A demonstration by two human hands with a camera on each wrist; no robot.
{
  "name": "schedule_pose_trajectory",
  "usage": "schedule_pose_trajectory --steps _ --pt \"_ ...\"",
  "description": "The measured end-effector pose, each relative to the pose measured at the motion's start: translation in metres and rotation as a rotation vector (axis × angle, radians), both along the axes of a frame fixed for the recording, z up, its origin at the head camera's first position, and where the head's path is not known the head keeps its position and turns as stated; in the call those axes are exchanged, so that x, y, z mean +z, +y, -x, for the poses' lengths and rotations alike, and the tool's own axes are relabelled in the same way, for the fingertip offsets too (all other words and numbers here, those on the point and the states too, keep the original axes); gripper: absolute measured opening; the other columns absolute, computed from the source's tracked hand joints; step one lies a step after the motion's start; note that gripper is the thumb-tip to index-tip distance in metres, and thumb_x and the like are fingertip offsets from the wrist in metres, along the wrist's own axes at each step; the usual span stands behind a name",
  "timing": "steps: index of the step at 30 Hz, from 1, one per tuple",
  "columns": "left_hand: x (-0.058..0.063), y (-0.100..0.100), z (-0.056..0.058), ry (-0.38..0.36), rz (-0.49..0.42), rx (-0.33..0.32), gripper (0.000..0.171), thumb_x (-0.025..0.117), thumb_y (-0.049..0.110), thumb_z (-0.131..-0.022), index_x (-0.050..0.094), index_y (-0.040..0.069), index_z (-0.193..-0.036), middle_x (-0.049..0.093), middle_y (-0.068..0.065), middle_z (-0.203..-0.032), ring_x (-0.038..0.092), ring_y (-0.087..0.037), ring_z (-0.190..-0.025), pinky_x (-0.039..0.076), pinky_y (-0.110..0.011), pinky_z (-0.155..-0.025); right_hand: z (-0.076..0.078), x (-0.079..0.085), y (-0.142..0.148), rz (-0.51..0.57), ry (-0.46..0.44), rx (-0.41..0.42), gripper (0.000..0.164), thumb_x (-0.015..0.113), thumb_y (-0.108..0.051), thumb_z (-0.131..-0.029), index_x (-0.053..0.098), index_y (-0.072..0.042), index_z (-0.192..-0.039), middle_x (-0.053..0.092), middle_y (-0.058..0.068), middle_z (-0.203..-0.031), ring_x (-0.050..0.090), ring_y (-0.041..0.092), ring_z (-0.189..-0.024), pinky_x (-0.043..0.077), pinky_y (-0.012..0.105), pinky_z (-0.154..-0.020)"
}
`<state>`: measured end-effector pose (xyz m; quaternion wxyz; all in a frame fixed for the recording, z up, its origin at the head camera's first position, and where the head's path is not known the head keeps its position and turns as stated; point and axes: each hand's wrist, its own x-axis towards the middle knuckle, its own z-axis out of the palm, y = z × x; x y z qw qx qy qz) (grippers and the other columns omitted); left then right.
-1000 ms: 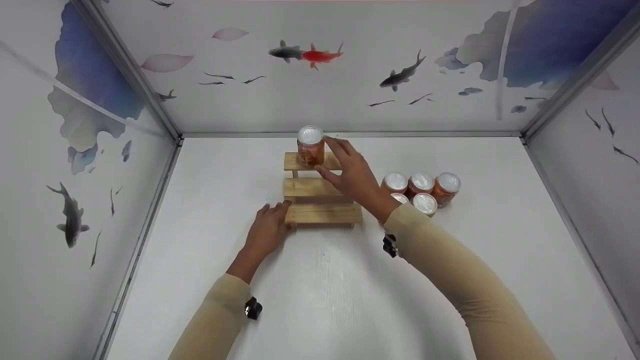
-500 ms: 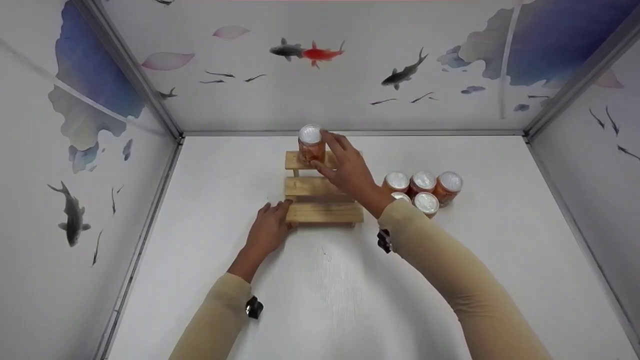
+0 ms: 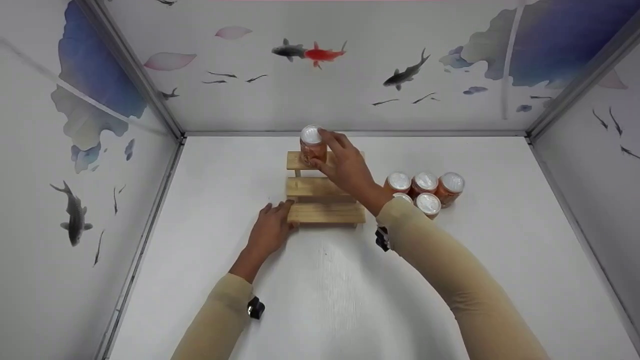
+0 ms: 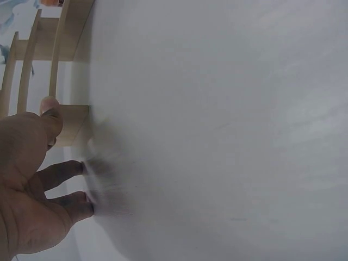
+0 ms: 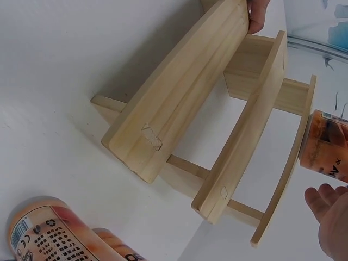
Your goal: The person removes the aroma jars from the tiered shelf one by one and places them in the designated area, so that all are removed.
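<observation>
A three-step wooden display stand (image 3: 326, 214) stands on the white table. On the left part of its top step is an orange-labelled jar (image 3: 313, 151) with a silvery lid. My right hand (image 3: 350, 170) holds this jar from its right side, index finger at the lid and thumb low on the body. In the right wrist view the jar (image 5: 326, 145) rests at the top step, with curled fingers (image 5: 328, 202) beside it. My left hand (image 3: 270, 231) grips the left end of the lowest step; its thumb (image 4: 50, 109) lies against the step's edge.
Several similar jars (image 3: 425, 182) stand grouped to the right of the stand, partly behind my right forearm. White walls printed with fish and leaves enclose the table (image 3: 320, 290); the back wall (image 3: 320, 105) rises close behind the stand.
My right index finger has come further onto the jar's lid and the right wrist has shifted slightly left. The jar stays on the top step. My left hand keeps its place.
</observation>
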<state>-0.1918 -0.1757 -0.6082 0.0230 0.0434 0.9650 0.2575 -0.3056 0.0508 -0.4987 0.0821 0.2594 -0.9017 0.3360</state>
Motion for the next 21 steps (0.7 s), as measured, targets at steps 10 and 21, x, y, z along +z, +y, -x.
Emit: schedule_pose_trajectory --steps 10,21 --pt "0.001 -0.002 0.0 -0.004 -0.025 -0.01 0.063 0.077 0.027 -0.106 0.053 0.014 -0.164 0.061 -0.026 -0.159 0.047 -0.056 -0.155 0.044 -0.064 -0.128 0.004 0.0 -0.005 0.017 -0.004 0.012 0.075 0.079 -0.037 -0.105 0.046 -0.019 -0.169 0.055 0.022 -0.16 0.063 0.042 -0.142 0.056 0.056 -0.12" --pt "0.002 -0.002 -0.001 -0.023 -0.02 0.001 0.063 0.074 0.029 -0.107 0.053 0.014 -0.165 0.06 -0.025 -0.16 0.046 -0.056 -0.156 0.044 -0.065 -0.129 0.004 -0.001 -0.011 0.045 -0.039 0.0 0.076 0.08 -0.03 -0.105 0.043 -0.021 -0.171 0.054 0.021 -0.162 0.061 0.042 -0.146 0.054 0.056 -0.123"
